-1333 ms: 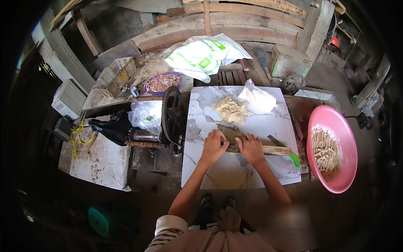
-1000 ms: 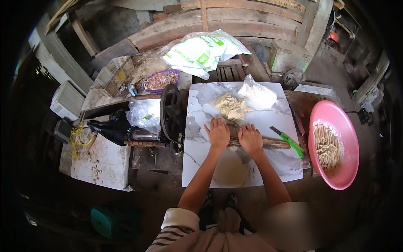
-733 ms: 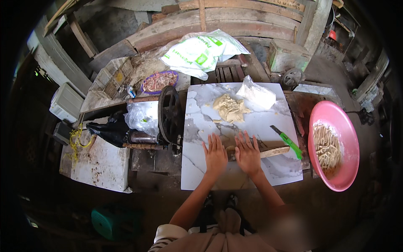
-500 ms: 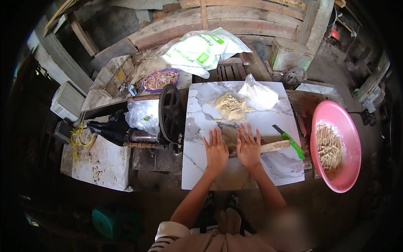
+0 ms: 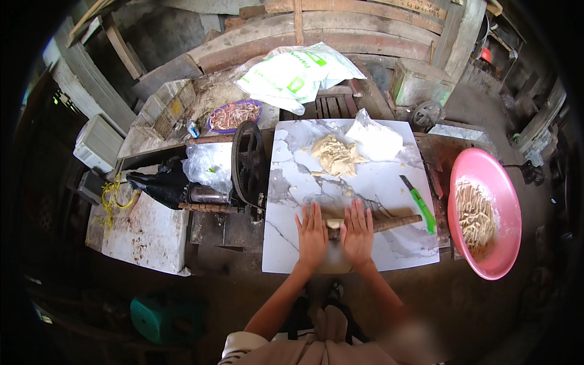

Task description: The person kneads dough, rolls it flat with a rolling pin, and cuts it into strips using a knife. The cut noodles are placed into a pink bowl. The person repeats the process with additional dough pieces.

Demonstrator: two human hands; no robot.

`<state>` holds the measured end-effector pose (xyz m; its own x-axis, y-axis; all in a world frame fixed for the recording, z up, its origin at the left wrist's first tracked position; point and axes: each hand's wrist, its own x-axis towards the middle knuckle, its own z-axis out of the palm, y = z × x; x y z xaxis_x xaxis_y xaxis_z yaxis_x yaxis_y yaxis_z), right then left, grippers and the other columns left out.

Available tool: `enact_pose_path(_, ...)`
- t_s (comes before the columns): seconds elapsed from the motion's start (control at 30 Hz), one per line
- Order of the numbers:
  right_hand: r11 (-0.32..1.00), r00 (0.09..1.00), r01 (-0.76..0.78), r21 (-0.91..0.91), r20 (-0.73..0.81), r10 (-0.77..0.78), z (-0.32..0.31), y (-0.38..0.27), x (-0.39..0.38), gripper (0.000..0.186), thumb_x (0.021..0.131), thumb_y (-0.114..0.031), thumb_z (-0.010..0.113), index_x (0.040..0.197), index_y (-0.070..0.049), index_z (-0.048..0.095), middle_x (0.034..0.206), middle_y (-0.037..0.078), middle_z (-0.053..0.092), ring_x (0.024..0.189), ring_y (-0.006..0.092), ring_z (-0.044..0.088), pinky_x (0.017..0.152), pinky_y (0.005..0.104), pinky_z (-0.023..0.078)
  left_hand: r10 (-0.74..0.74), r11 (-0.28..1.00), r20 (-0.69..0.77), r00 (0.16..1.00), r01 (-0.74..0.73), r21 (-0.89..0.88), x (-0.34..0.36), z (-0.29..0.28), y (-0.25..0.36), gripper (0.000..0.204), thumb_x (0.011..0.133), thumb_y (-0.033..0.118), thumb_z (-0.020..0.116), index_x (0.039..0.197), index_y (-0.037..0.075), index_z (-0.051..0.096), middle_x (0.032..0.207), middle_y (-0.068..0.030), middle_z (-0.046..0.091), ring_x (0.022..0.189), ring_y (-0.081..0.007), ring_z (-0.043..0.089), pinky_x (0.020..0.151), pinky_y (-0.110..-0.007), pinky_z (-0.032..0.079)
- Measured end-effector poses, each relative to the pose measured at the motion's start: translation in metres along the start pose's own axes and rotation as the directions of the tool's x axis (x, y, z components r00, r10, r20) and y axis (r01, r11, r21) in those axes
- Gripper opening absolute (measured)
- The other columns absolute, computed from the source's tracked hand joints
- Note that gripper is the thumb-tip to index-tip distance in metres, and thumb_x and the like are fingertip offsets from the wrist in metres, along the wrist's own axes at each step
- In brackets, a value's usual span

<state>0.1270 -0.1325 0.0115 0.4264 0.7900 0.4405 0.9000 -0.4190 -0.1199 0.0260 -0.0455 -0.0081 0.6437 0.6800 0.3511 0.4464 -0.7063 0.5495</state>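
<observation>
Both my hands lie flat with fingers stretched out, side by side near the front of the marble-patterned board (image 5: 289,243). My left hand (image 5: 312,234) and my right hand (image 5: 358,234) press on a wooden rolling pin (image 5: 395,224), whose right end sticks out past my right hand. A small piece of pale dough (image 5: 333,223) shows in the gap between my hands; the rest of it is hidden. Farther back on the board sits a rough lump of dough (image 5: 337,156), beside a clear bag of white powder (image 5: 378,139). A green-handled knife (image 5: 421,210) lies to the right.
Right of the board stands a pink basin (image 5: 516,213) holding floury dough strips. To the left are a machine with a dark flywheel (image 5: 248,163), a purple-rimmed basket (image 5: 235,116) and a black bag (image 5: 159,187). A white-and-green sack (image 5: 298,76) lies at the back.
My hands have moved back toward me, and the rolling pin has rolled nearer with them. The dough piece between my hands now shows.
</observation>
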Motion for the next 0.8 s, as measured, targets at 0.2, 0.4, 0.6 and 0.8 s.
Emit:
enact_pose_path(0.2, 0.999, 0.998, -0.014, 0.029, -0.067, 0.016, 0.008, 0.005, 0.027, 0.035, 0.091, -0.022, 0.047, 0.116, 0.001, 0.055, 0.119, 0.014, 0.054, 0.119, 0.0284, 0.044, 0.105, 0.0444, 0.028, -0.007, 1.000, -0.056, 0.998, 0.007, -0.003, 0.035, -0.003, 0.003, 0.030, 0.091, 0.013, 0.044, 0.115, -0.002, 0.054, 0.117, -0.0190, 0.056, 0.120, -0.0373, 0.044, 0.101, -0.049, 0.033)
enact_pose_path(0.4, 0.962, 0.996, 0.072, 0.263, 0.027, -0.082, 0.000, 0.017, 0.047, 0.030, 0.087, -0.030, 0.058, 0.105, -0.005, 0.054, 0.093, 0.009, 0.053, 0.095, 0.0256, 0.051, 0.086, 0.0388, 0.039, 0.022, 0.981, 0.048, 0.999, -0.012, -0.193, 0.062, -0.010, -0.006, 0.021, 0.091, 0.018, 0.049, 0.087, 0.002, 0.062, 0.088, -0.0149, 0.064, 0.091, -0.0319, 0.059, 0.075, -0.041, 0.048)
enact_pose_path(0.6, 0.913, 0.923, 0.276, 0.300, 0.181, -0.339, -0.030, 0.036, 0.032, 0.045, 0.079, -0.032, 0.066, 0.112, -0.007, 0.050, 0.102, 0.009, 0.050, 0.099, 0.0266, 0.051, 0.086, 0.0390, 0.039, 0.044, 0.969, 0.256, 0.966, 0.021, -0.245, 0.063, -0.015, -0.010, 0.031, 0.093, 0.028, 0.048, 0.087, 0.001, 0.062, 0.085, -0.0194, 0.063, 0.082, -0.0362, 0.060, 0.073, -0.043, 0.047)
enact_pose_path(0.8, 0.892, 0.918, 0.256, 0.373, 0.196, -0.346, -0.027, 0.039, 0.035, 0.047, 0.078, -0.030, 0.068, 0.115, -0.007, 0.051, 0.109, 0.011, 0.052, 0.099, 0.0313, 0.053, 0.087, 0.0408, 0.042, 0.102, 0.983, 0.462, 0.881, -0.019, -0.181, 0.074, -0.026, -0.014, 0.041, 0.094, 0.036, 0.045, 0.089, 0.000, 0.062, 0.087, -0.0219, 0.062, 0.086, -0.0387, 0.058, 0.079, -0.044, 0.045)
